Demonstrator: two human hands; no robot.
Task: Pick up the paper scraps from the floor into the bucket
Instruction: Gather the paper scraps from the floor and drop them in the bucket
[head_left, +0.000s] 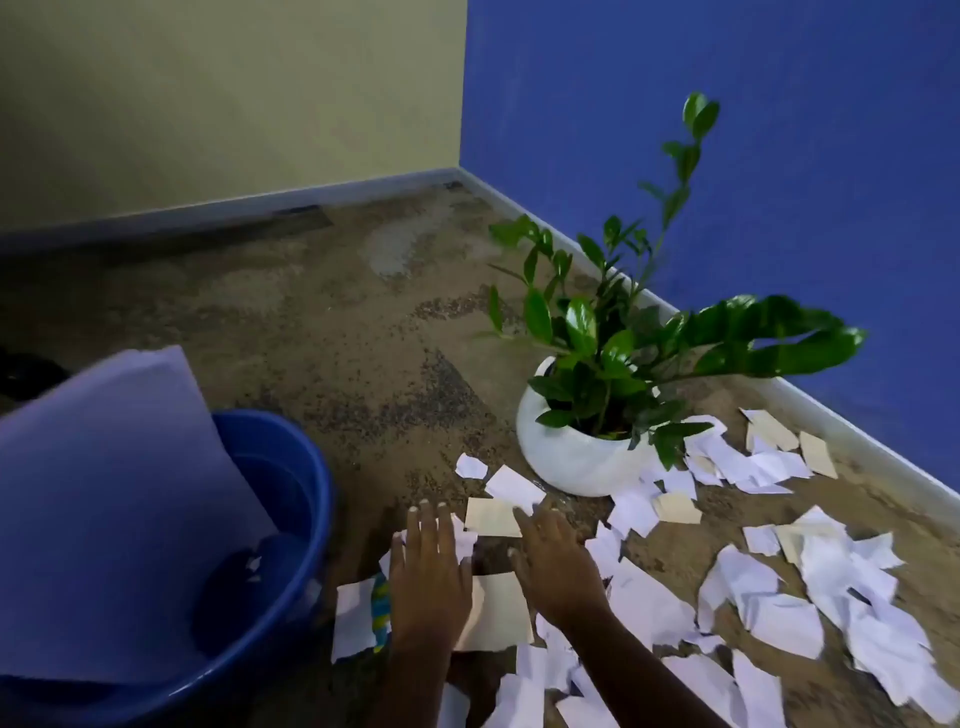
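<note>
Fingers (429, 527) of a person's left hand (428, 579) lie straight and close together, palm down, over white paper scraps (779, 618) on the speckled brown floor (363, 322), gripping nothing. The right hand (558, 564), just beside it, reaches forward with its fingers likewise stretched out and holding nothing, their tips at the edge of a cream scrap (491, 517); whether they touch it cannot be told. A larger cream piece (498, 613) lies between the two wrists. Scraps spread from under the hands away to the right and round the base of a white pot (566, 457) holding a leafy green plant (613, 343), near the blue wall (779, 156). The blue bucket (311, 457) stands on the floor to the left of the left hand, with a large pale sheet (114, 519) leaning out of it.
</note>
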